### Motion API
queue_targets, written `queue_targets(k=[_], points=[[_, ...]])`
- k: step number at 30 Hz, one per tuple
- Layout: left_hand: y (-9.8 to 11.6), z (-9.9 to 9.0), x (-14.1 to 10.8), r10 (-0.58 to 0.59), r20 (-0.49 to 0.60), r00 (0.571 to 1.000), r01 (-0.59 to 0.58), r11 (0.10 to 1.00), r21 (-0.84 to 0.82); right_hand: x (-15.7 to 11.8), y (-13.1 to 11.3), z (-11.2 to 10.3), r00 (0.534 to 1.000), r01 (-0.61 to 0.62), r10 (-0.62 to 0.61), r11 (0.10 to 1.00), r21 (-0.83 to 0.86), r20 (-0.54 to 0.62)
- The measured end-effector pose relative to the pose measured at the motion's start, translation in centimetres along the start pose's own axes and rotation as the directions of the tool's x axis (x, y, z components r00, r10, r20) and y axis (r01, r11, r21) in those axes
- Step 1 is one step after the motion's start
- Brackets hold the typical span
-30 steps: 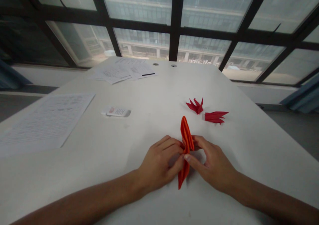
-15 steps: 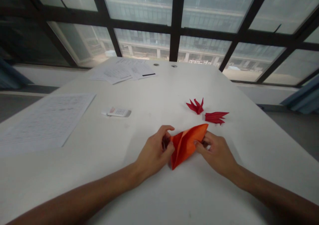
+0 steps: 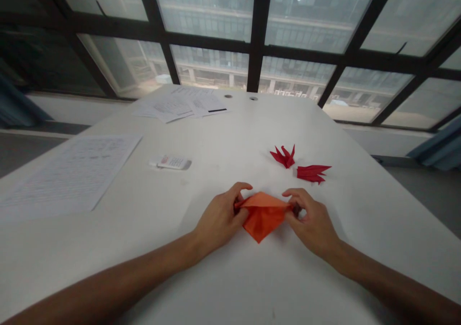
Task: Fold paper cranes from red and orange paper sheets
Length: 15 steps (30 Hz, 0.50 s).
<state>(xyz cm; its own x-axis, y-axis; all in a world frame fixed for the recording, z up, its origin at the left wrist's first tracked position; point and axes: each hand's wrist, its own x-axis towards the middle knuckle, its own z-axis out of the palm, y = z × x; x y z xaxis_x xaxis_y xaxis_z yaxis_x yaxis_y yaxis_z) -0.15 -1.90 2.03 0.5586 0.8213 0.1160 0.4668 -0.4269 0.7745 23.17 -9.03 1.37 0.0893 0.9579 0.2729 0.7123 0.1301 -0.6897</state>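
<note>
Sheet, white printed paper (image 3: 75, 176): flat on white smooth table (image 3: 201, 291), far left.
Tube, small white with printed label (image 3: 173, 162): lying down, apart from both hands.
Left hand (image 3: 218, 222): thumb and fingers nearly closed, pinching the left corner of the orange creased paper piece (image 3: 262, 219); one finger free above.
Orange piece: between the hands, spread sideways, lower point towards the wearer. Creases present, shaping begun; folds loose, not pressed flat. Number of folds remaining: cannot be determined.
Right hand (image 3: 317, 224): similar nearly closed pinch, right corner held.
Red pointed folded-paper pieces (image 3: 284, 158) (image 3: 311, 173): two, beyond right hand, narrow points formed; judged further advanced than orange piece.
</note>
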Motion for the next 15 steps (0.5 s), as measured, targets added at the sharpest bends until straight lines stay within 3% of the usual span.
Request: queue_targets(k=[3, 7, 11, 13, 15], points=[[-0.2, -0.4, 0.1, 0.006, 0.041, 0.999, -0.008, 0.999, 0.041, 0.1, 1.0, 0.0, 0.998, 0.062, -0.062, 0.997, -0.035, -0.006], [0.0, -0.5, -0.1, 0.041, 0.079, 0.996, -0.048, 0.995, 0.09, -0.2, 2.2, 0.2, 0.964, 0.264, -0.256, 0.954, -0.14, 0.073], [-0.4, -0.3, -0.3, 0.059, 0.086, 0.995, -0.068, 0.992, 0.11, -0.5, 3.0, 0.2, 0.844, 0.535, -0.506, 0.809, -0.242, 0.178], [-0.7, -0.3, -0.3, 0.081, 0.099, 0.992, -0.094, 0.987, 0.129, -0.5, 3.0, 0.1, 0.788, 0.614, -0.573, 0.751, -0.243, 0.224], [-0.9, -0.5, -0.3, 0.117, 0.128, 0.985, -0.135, 0.98, 0.146, -0.4, 2.9, -0.1, 0.762, 0.646, -0.599, 0.73, -0.224, 0.245]])
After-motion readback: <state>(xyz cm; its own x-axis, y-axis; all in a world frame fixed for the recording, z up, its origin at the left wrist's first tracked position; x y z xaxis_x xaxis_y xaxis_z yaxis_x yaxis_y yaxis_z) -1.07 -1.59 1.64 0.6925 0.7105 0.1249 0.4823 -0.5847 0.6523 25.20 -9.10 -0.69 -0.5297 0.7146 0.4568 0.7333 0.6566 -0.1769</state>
